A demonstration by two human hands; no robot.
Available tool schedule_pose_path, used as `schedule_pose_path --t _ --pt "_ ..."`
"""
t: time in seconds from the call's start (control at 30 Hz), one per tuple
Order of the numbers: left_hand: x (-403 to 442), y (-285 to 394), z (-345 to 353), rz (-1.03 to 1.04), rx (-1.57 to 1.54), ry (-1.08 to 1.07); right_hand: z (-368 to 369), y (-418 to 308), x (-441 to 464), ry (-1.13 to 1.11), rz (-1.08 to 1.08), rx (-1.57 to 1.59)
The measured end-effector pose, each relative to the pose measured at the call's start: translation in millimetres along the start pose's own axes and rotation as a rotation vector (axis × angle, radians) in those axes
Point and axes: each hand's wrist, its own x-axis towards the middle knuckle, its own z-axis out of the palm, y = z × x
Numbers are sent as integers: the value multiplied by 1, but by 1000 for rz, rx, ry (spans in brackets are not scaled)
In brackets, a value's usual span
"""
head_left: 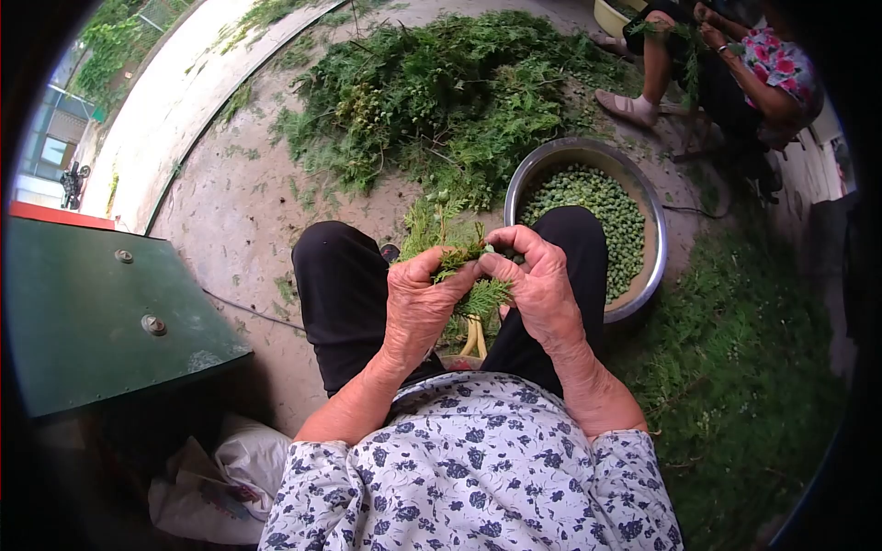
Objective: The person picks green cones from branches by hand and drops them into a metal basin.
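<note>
A green sprig (485, 296) with feathery leaves is held between both hands, above my knees. My left hand (424, 296) is closed round its left side, thumb and fingers pinched together. On the right, my right hand (535, 283) pinches at the same sprig, and a small green berry shows by its fingertips. Beyond my right knee stands a wide metal basin (654, 225), part filled with small green berries (593, 209). My knee hides the basin's near left edge.
A large heap of green branches (432, 92) lies ahead, and more greenery (735, 367) at the right. Another person (772, 73) sits at the upper right, holding a branch. A green metal surface (110, 312) stands left, with white sacks (230, 473) below it.
</note>
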Motion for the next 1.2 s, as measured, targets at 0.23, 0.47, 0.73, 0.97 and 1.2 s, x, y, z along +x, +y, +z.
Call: schedule_pose_path --t 0.23,0.47,0.73,0.97,1.2 --pt "5 2 -3 -156 -370 -77 -17 -4 3 -29 218 455" --pt "24 -1 -27 -292 -733 35 -105 -7 15 451 -159 208" --pt "37 -11 -38 -107 -935 -305 -208 42 20 865 -187 -64" --pt "40 -4 -33 -116 -931 -223 -105 14 16 502 -206 11" --pt "39 -8 -20 -189 -932 -66 19 29 12 -162 6 -150"
